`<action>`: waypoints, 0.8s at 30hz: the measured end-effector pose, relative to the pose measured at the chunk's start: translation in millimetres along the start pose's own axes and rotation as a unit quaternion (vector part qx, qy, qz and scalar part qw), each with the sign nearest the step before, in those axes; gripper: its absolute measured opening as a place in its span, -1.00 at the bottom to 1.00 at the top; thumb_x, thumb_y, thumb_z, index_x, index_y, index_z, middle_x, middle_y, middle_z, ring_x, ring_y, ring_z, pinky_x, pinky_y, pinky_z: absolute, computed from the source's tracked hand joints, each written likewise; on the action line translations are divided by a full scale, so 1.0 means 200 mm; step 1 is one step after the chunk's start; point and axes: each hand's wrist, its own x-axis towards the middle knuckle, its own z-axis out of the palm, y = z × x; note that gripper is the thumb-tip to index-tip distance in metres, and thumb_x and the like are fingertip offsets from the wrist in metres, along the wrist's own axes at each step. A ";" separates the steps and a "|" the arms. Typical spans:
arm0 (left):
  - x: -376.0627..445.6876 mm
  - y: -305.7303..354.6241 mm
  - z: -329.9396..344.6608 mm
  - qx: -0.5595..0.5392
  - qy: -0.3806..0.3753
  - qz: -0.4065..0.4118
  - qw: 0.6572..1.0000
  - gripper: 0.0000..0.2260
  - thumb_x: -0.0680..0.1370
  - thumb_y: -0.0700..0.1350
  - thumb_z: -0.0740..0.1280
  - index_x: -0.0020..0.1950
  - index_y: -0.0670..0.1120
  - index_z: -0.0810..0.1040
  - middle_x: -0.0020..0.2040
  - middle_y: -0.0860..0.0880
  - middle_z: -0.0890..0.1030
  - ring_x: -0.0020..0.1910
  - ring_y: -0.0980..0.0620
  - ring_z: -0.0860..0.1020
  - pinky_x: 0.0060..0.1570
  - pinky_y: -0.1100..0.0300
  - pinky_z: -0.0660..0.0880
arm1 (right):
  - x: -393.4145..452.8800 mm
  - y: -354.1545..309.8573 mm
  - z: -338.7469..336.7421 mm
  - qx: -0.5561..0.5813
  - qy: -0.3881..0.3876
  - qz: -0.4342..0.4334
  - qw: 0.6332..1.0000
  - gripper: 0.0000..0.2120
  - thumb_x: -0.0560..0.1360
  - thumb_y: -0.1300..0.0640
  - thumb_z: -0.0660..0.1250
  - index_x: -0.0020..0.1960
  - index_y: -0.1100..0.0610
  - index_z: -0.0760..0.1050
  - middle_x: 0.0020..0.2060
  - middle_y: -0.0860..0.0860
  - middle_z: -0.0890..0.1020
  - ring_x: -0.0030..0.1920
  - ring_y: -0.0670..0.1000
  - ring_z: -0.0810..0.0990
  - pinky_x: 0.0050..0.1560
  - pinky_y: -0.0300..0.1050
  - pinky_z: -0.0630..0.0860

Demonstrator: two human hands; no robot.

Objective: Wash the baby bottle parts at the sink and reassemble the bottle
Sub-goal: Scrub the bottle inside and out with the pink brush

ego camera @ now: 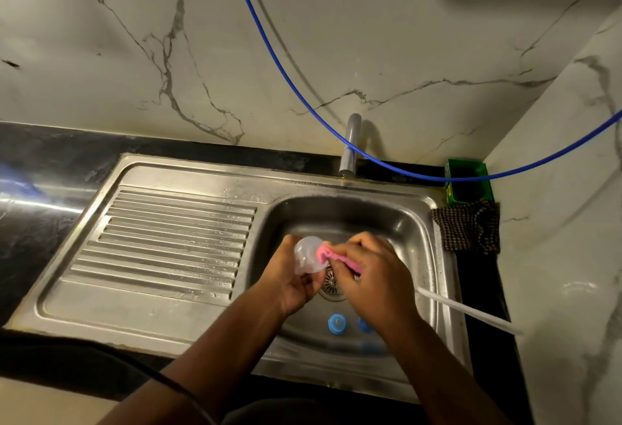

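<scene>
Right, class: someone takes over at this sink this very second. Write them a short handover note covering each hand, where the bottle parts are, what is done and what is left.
Left hand: grips the clear bottle cap over the sink basin.
Right hand: presses the pink sponge against the cap, scrubbing it.
Other parts: blue pieces lie on the basin floor near the front, partly hidden by the right arm. A white brush handle leans over the basin's right edge.
Done: cannot tell which parts are already washed.
Left: finish the cap, wash the blue pieces, rinse everything, reassemble the bottle. The bottle body is not in view.
</scene>
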 end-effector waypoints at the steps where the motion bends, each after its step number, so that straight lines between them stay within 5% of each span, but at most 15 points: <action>1: 0.00 0.00 0.00 -0.006 0.001 0.000 1.000 -0.72 0.54 0.03 0.35 -0.01 -0.19 0.62 -0.30 -0.14 0.68 -0.39 -0.02 0.66 -0.44 0.18 0.60 | 0.01 0.00 0.00 0.004 0.005 0.015 1.000 -0.79 0.55 -0.04 0.42 0.17 -0.18 0.67 -0.09 -0.18 0.51 -0.03 -0.09 0.48 -0.17 -0.33 0.35; 5: 0.01 0.01 -0.01 0.001 -0.005 -0.008 1.000 -0.73 0.54 0.03 0.33 -0.02 -0.18 0.58 -0.35 -0.13 0.65 -0.41 -0.03 0.64 -0.45 0.17 0.58 | -0.02 -0.02 0.05 0.010 -0.033 -0.037 0.999 -0.78 0.58 -0.10 0.35 0.19 -0.16 0.66 -0.09 -0.16 0.50 -0.02 -0.08 0.48 -0.17 -0.22 0.44; 8: -0.03 0.04 -0.03 0.007 0.021 0.020 1.000 -0.75 0.53 0.04 0.38 -0.01 -0.15 0.56 -0.31 -0.15 0.65 -0.38 -0.04 0.62 -0.50 0.21 0.54 | 0.02 0.12 0.01 0.000 -0.013 0.039 0.999 -0.83 0.58 -0.08 0.41 0.16 -0.23 0.64 -0.10 -0.23 0.48 -0.03 -0.07 0.53 -0.18 -0.19 0.45; 12: -0.05 -0.02 0.01 0.168 0.015 0.204 0.964 -0.75 0.60 0.11 0.34 0.16 -0.02 0.52 -0.02 -0.09 0.68 -0.20 0.00 0.69 -0.34 0.13 0.58 | 0.04 0.00 0.03 0.117 -0.004 0.020 0.993 -0.67 0.68 -0.06 0.25 0.44 -0.18 0.50 0.16 -0.19 0.56 0.17 -0.12 0.54 0.12 -0.24 0.51; 15: -0.07 -0.03 0.02 0.227 0.006 0.319 0.920 -0.79 0.63 0.08 0.33 0.18 0.01 0.48 0.05 -0.14 0.66 -0.15 0.06 0.69 -0.17 0.00 0.65 | 0.04 -0.02 0.11 0.111 0.007 -0.008 0.994 -0.63 0.69 -0.05 0.20 0.48 -0.19 0.44 0.17 -0.14 0.58 0.20 -0.11 0.54 0.12 -0.23 0.51; 18: -0.09 -0.02 0.01 0.245 0.006 0.373 0.895 -0.66 0.59 0.18 0.36 0.24 0.00 0.46 0.11 -0.17 0.63 -0.01 -0.02 0.66 0.07 -0.13 0.63 | 0.09 0.04 0.12 0.194 0.018 0.099 0.976 -0.69 0.67 -0.03 0.26 0.39 -0.25 0.50 0.16 -0.19 0.62 0.21 -0.10 0.62 0.18 -0.14 0.57; 22: -0.10 0.02 0.00 0.208 -0.016 0.366 0.907 -0.27 0.35 0.35 0.51 0.27 -0.14 0.45 0.09 -0.18 0.66 -0.02 -0.01 0.67 0.01 0.00 0.62 | 0.01 -0.06 0.08 0.214 0.024 -0.010 0.977 -0.62 0.68 -0.06 0.25 0.49 -0.13 0.47 0.18 -0.17 0.60 0.16 -0.09 0.62 0.14 -0.17 0.55; 24: -0.09 0.02 -0.01 0.190 -0.056 0.340 0.920 -0.25 0.40 0.36 0.47 0.25 -0.24 0.52 0.12 -0.30 0.64 0.04 -0.14 0.64 0.10 -0.12 0.58 | 0.04 -0.02 0.12 0.188 0.045 0.032 0.981 -0.64 0.66 -0.12 0.24 0.44 -0.19 0.50 0.14 -0.19 0.61 0.16 -0.11 0.61 0.16 -0.10 0.57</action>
